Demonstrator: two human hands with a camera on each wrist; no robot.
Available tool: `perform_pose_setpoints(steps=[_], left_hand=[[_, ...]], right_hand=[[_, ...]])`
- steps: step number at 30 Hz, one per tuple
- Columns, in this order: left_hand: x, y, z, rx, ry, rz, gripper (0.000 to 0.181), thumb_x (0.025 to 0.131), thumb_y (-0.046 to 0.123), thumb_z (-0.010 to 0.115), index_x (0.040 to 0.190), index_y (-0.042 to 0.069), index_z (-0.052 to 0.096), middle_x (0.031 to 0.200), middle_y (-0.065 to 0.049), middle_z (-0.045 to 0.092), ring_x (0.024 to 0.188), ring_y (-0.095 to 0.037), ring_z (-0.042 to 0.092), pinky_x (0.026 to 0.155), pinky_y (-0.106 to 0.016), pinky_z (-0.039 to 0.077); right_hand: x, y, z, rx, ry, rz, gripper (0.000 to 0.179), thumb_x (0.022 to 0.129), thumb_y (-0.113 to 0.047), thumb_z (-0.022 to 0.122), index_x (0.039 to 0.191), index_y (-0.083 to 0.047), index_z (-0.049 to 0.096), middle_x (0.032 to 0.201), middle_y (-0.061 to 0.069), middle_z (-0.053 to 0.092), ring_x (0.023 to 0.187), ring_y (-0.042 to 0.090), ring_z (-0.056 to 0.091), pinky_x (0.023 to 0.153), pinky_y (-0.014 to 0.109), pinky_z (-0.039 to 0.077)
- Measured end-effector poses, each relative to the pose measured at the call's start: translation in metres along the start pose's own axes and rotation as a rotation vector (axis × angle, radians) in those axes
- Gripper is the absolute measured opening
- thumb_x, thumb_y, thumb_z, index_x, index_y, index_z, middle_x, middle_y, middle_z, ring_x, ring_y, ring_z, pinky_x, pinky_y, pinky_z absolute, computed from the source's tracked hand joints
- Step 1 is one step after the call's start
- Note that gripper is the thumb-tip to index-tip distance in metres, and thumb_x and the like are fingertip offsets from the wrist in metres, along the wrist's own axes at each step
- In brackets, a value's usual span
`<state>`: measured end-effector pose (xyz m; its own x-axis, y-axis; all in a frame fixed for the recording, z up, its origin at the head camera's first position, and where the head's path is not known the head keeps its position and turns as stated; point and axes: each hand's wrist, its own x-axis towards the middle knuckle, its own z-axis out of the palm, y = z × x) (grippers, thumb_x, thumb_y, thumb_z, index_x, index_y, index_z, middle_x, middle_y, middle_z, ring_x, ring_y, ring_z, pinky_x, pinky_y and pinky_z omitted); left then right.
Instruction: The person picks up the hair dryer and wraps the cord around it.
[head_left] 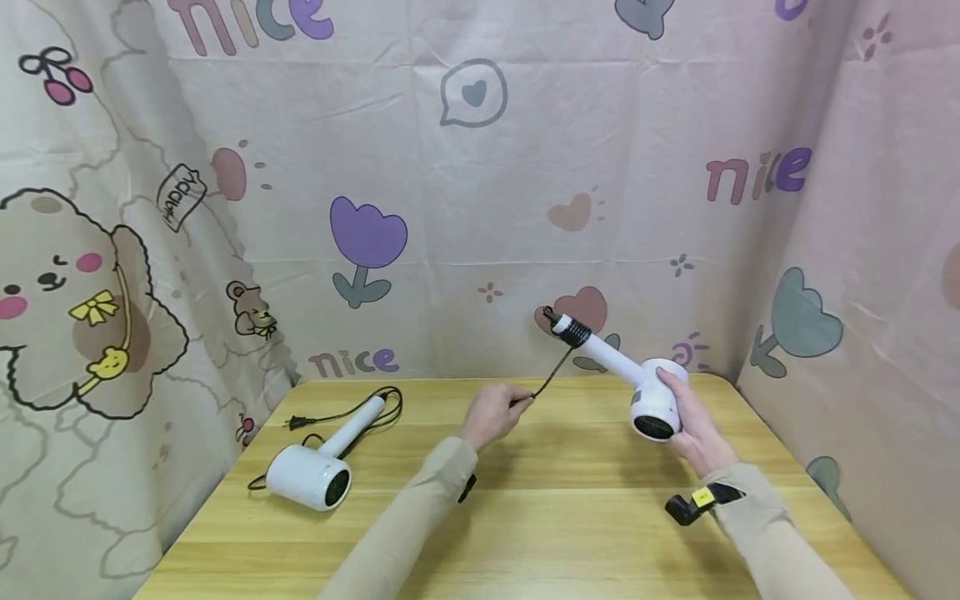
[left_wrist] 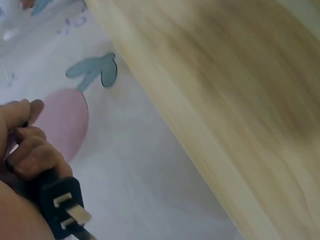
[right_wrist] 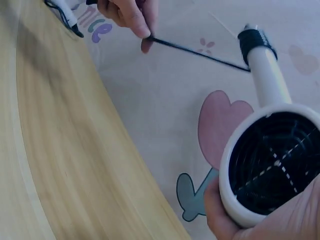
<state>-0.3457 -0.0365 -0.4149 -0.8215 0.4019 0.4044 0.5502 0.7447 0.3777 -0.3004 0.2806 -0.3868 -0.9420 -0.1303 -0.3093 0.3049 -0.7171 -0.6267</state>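
Note:
My right hand [head_left: 699, 425] grips the barrel of a white hair dryer [head_left: 613, 360], held above the table with its handle slanting up to the left. Black power cord [head_left: 576, 332] is wound in several turns round the end of that handle. From the coil a taut stretch of cord [right_wrist: 200, 54] runs to my left hand [head_left: 497, 414], which pinches it. In the left wrist view the two-pin plug [left_wrist: 62, 205] sticks out below the curled fingers [left_wrist: 35, 155]. The right wrist view shows the dryer's dark round grille [right_wrist: 275, 160] facing the camera.
A second white hair dryer [head_left: 307, 477] lies on the left of the wooden table [head_left: 570, 533], its black cord [head_left: 397, 408] loosely looped, its plug [head_left: 297, 422] toward the back. A printed curtain [head_left: 480, 208] hangs behind and at both sides.

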Motion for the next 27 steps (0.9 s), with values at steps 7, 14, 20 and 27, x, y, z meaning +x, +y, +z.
perform_pose_setpoints(steps=[7,14,20,27], left_hand=[[-0.012,0.014,0.005,-0.014,-0.031,0.045,0.021,0.097,0.026,0.063,0.108,0.017,0.077,0.101,0.001,0.076,0.07,-0.004,0.061,0.062,-0.019,0.049],[-0.021,0.021,0.006,-0.07,-0.013,0.078,0.021,0.097,0.025,0.062,0.106,0.013,0.077,0.096,-0.001,0.077,0.062,0.0,0.058,0.056,-0.014,0.047],[-0.024,0.026,0.003,-0.121,0.019,0.094,0.019,0.097,0.021,0.062,0.102,0.011,0.077,0.087,0.001,0.075,0.054,0.003,0.049,0.051,-0.013,0.043],[-0.021,0.035,-0.008,-0.214,0.03,0.053,0.018,0.094,0.021,0.066,0.083,0.013,0.076,0.07,0.005,0.068,0.053,0.0,0.049,0.05,-0.015,0.042]], right_hand=[[-0.004,0.009,0.004,-0.239,0.208,-0.146,0.043,0.09,-0.039,0.07,0.114,-0.02,0.039,0.079,-0.009,0.066,0.076,0.006,0.066,0.076,0.022,0.056],[0.0,0.017,0.004,-0.408,0.31,-0.293,0.051,0.086,-0.041,0.074,0.116,-0.02,0.039,0.079,-0.013,0.061,0.075,0.003,0.064,0.074,0.023,0.057],[0.007,0.024,-0.002,-0.536,0.4,-0.36,0.077,0.084,-0.046,0.075,0.136,-0.008,0.034,0.085,-0.01,0.059,0.071,0.003,0.062,0.07,0.023,0.056],[0.013,0.032,-0.006,-0.81,0.432,-0.464,0.096,0.083,-0.049,0.075,0.151,-0.004,0.025,0.127,0.011,0.049,0.077,0.005,0.058,0.067,0.026,0.057]])
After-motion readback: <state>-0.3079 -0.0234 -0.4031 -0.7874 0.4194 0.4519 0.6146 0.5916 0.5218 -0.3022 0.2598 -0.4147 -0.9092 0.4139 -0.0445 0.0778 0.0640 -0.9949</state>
